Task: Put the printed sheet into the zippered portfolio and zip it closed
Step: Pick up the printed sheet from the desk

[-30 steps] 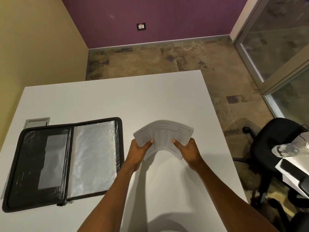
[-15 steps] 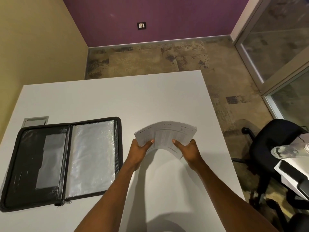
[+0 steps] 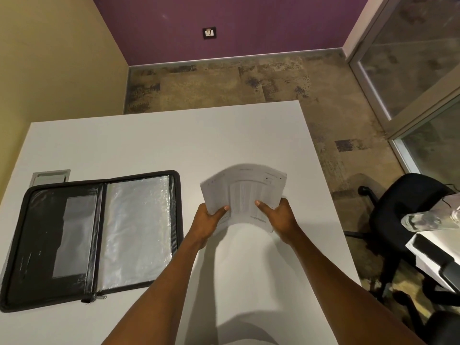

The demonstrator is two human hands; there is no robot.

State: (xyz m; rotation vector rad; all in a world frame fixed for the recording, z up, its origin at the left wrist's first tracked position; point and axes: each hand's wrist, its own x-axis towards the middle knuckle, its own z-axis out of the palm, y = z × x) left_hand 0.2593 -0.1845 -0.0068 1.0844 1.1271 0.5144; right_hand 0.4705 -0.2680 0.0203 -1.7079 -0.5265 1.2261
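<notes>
The printed sheet (image 3: 245,192) is held above the white table (image 3: 149,143), bowed upward in the middle, with small print facing me. My left hand (image 3: 207,221) grips its near left edge and my right hand (image 3: 277,217) grips its near right edge, thumbs on top. The black zippered portfolio (image 3: 90,239) lies open flat on the table to the left of my hands, apart from the sheet. Clear plastic sleeves show on its right half, and a clear pocket on its left half. Its zipper pull (image 3: 95,298) rests at the near edge by the spine.
A grey cable hatch (image 3: 51,176) is set in the table behind the portfolio. A black office chair (image 3: 403,212) stands on the floor to the right. Another desk edge with a clear bottle (image 3: 428,220) is at far right.
The sheet has shifted slightly up and away in both hands, staying bowed. The portfolio has not moved on the table.
</notes>
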